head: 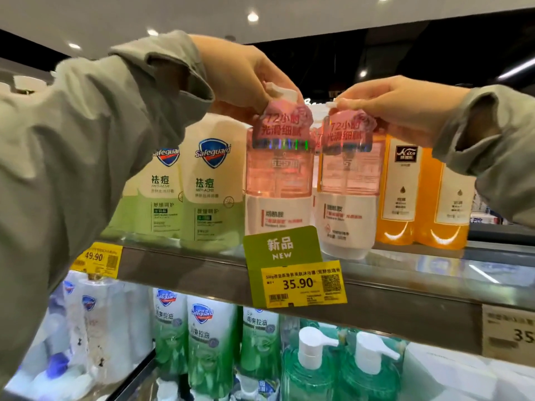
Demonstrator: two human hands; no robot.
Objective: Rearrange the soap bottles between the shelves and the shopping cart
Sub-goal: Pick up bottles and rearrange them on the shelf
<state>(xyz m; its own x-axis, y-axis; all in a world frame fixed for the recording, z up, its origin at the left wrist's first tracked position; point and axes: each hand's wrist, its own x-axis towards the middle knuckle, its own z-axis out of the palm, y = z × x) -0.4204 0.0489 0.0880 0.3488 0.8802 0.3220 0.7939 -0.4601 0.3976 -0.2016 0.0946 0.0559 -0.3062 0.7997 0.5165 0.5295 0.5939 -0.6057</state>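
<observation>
Two pink soap bottles are being held by their white pump tops up at the upper shelf (202, 264). The left pink bottle (279, 180) is gripped at its pump by the curled fingers (278, 79) of the left hand (246, 79). The right pink bottle (348, 198) is pinched at its pump by the right hand (399, 105). Both are hanging straight below the fingers, side by side (resting on the shelf or lifted, can't be told). Safeguard bottles (212, 192) are lined up down-left of the left fingers, and orange bottles (399, 192) are parked just under the right wrist. A yellow price tag (301, 283) is clipped on lower down.
</observation>
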